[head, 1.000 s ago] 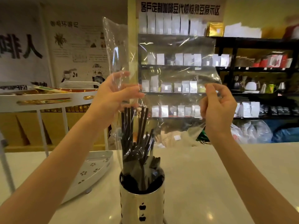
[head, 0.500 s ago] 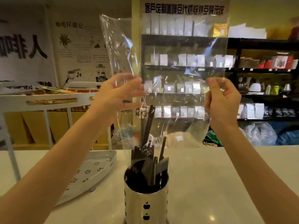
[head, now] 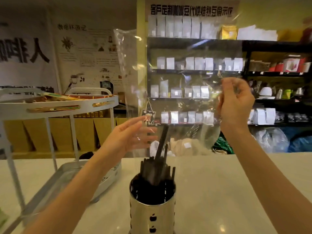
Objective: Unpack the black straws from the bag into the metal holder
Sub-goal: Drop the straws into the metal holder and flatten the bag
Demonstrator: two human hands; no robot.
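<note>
A perforated metal holder (head: 152, 206) stands on the counter near its front edge, filled with black straws (head: 156, 168). A few straws (head: 162, 141) stick up higher, their tops still inside the mouth of the clear plastic bag (head: 182, 85). The bag hangs upside down above the holder. My right hand (head: 234, 105) pinches the bag's right edge at shelf height. My left hand (head: 130, 134) is lower, left of the tall straws, fingers spread, against the bag's lower left film without gripping it.
A white two-tier rack (head: 55, 105) with gold packets stands on the left of the pale counter (head: 228, 183), its lower tray (head: 70, 176) close to my left forearm. Behind the counter are dark shelves (head: 194, 71) of white pouches and kettles.
The straws have slid down out of the bag into the holder. My left hand has dropped from the bag's left edge and spread its fingers. My right hand keeps hold of the bag.
</note>
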